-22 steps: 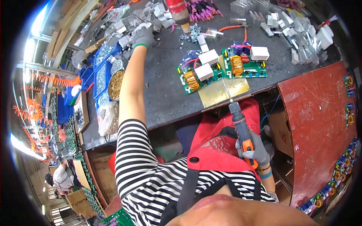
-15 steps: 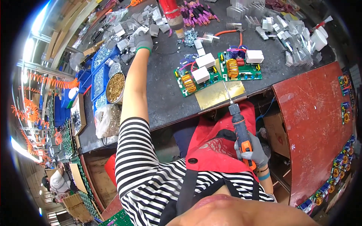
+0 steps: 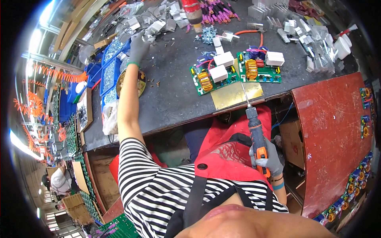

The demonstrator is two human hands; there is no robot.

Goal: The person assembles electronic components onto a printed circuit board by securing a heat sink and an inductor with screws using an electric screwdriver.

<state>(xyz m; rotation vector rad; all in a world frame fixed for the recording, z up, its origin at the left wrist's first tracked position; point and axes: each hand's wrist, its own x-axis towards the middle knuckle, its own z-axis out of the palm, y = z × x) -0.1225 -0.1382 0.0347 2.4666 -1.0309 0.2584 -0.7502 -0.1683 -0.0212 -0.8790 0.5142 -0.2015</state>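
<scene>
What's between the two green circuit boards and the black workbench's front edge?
Head view: a flat yellow metal plate, with a thin metal screwdriver bit over it.

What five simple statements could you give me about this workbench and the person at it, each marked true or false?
1. The right grip holds a power screwdriver. True.
2. The left grip is bare. False: the left grip wears a grey glove.
3. Two green circuit boards lie on the dark workbench. True.
4. The apron is blue. False: the apron is red.
5. Blue bins stand on the person's left. True.
</scene>
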